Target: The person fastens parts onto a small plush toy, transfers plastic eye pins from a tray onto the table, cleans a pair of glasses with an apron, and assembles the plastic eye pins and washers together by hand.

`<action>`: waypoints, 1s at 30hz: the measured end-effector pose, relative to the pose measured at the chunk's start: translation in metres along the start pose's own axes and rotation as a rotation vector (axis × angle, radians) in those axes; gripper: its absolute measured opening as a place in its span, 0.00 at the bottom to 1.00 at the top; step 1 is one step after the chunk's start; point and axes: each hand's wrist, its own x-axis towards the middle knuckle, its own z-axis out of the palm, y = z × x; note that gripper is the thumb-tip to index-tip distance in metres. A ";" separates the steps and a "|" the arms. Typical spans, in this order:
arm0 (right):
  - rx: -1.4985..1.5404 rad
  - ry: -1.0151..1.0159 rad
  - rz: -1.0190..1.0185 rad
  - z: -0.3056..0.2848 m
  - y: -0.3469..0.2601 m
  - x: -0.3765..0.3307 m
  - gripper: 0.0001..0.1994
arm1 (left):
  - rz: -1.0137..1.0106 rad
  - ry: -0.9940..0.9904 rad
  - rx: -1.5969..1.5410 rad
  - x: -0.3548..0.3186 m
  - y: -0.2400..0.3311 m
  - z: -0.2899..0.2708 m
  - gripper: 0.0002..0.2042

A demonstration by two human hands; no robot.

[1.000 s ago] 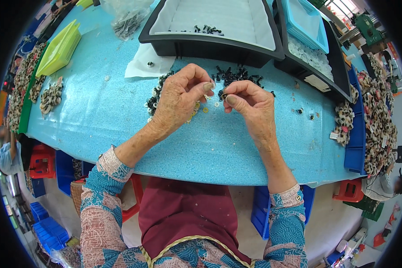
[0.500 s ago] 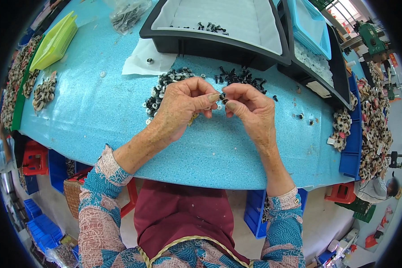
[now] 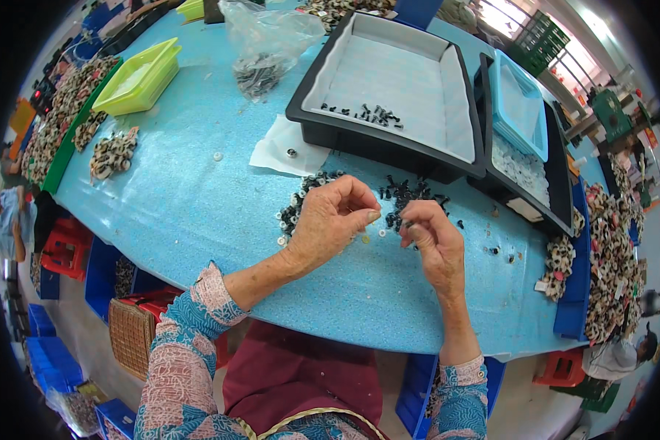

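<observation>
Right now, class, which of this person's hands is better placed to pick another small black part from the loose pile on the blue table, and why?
Probably the right hand: its fingertips hover right at the near edge of the black parts pile. The left hand pinches a small pale piece and sits nearer the ring-shaped pieces.

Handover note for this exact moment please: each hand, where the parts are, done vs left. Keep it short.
Left hand: fingertips pinched on a small pale piece, too small to identify.
Right hand: fingers curled over the small black parts on the blue table; whether it grips one is unclear.
A pile of pale ring-shaped pieces lies under the left hand.
Done: a few black pieces lie in the black tray.
Left: both loose piles on the table.
</observation>
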 end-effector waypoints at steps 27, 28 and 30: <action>-0.630 0.182 0.022 -0.128 0.009 -0.055 0.06 | 0.811 0.251 0.898 -0.098 0.042 -0.007 0.14; -0.697 0.235 0.019 -0.138 0.015 -0.063 0.06 | 0.747 0.241 0.898 -0.115 0.037 -0.007 0.13; -0.838 0.229 -0.118 -0.150 0.024 -0.071 0.07 | 0.677 0.259 0.895 -0.146 0.026 -0.007 0.12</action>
